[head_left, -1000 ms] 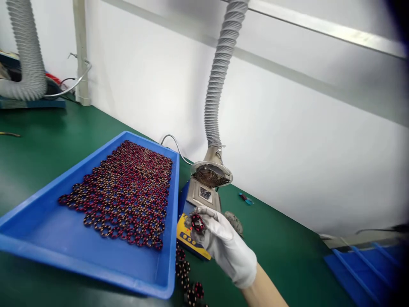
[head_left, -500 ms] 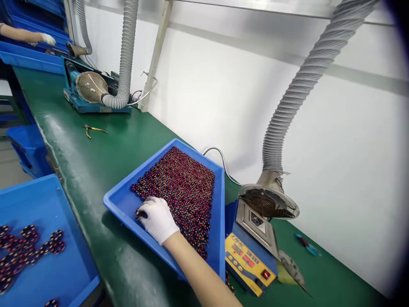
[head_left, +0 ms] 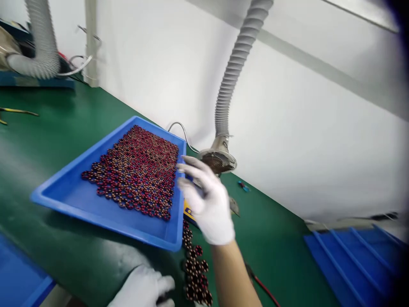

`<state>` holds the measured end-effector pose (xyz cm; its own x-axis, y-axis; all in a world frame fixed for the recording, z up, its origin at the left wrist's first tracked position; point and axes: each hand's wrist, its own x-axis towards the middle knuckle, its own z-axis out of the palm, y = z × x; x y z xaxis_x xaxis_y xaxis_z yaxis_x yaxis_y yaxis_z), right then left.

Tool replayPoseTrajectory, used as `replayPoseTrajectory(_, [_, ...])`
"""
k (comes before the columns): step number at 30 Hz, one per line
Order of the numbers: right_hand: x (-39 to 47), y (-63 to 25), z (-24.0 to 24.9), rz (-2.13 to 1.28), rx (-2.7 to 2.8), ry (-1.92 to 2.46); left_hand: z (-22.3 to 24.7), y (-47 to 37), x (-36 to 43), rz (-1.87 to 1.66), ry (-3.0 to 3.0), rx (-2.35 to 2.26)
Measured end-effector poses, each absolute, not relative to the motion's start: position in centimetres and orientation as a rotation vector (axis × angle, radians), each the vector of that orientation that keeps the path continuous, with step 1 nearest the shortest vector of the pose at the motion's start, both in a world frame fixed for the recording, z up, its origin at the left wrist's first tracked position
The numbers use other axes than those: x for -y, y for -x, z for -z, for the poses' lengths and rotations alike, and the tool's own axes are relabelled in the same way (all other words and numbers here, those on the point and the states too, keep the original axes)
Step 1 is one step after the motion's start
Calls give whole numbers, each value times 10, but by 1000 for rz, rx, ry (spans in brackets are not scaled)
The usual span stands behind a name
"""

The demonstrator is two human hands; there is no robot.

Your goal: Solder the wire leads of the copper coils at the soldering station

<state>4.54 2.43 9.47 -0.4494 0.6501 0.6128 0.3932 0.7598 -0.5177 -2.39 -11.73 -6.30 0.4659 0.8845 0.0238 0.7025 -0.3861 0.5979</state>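
A gloved right hand hovers spread wide, apparently between ring moves, tray and rings at its left; gripping calls for narrowing. Left hand's hold: cannot tell.

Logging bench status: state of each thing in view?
Right hand: gloved, fingers spread, nothing clearly held.
Left hand: gloved, partly out of frame, grip unclear.
Blue tray: partly filled.
Rings in tray: closely packed.
Rings outside tray: clustered.
Yellow-handled tool: lying flat, cut off by frame.
Middle hose: hanging, slightly bent.
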Motion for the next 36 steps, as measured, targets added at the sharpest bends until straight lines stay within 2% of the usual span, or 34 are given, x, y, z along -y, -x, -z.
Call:
replayPoseTrajectory(5, [19, -127, -101, -502, 1590, 841, 61, -11, 93, -366, -2325, -1398])
replayPoseTrajectory(12, [32, -173, -84, -656, 1481, 773, 76, -46, 80, -416, -2547, -1539])
replayPoseTrajectory(15, [19, -184, -76, -759, 1374, 771, 43, -38, 71, -769, -2680, -1419])
replayPoseTrajectory(17, [9, -187, -70, -846, 1231, 793, 4, -33, 58, -1298, -2764, -1236])
replayPoseTrajectory(19, [1, -186, -64, -1028, 1090, 749, -36, -35, 41, -1596, -2714, -1246])
replayPoseTrajectory(22, [-4, -183, -60, -1273, 962, 586, -73, -50, 18, -1870, -2534, -1359])
replayPoseTrajectory(25, [-4, -184, -60, -1297, 881, 583, -77, -66, 3, -1987, -2458, -1281])
replayPoseTrajectory(28, [-5, -189, -62, -1174, 879, 672, -69, -71, -2, -1963, -2432, -1318])
replayPoseTrajectory(33, [-14, -185, -69, -1068, 960, 777, -66, -56, -6, -1472, -2625, -1197])
replayPoseTrajectory(36, [-16, -185, -71, -1020, 1037, 753, -63, -47, -11, -1442, -2522, -1068])
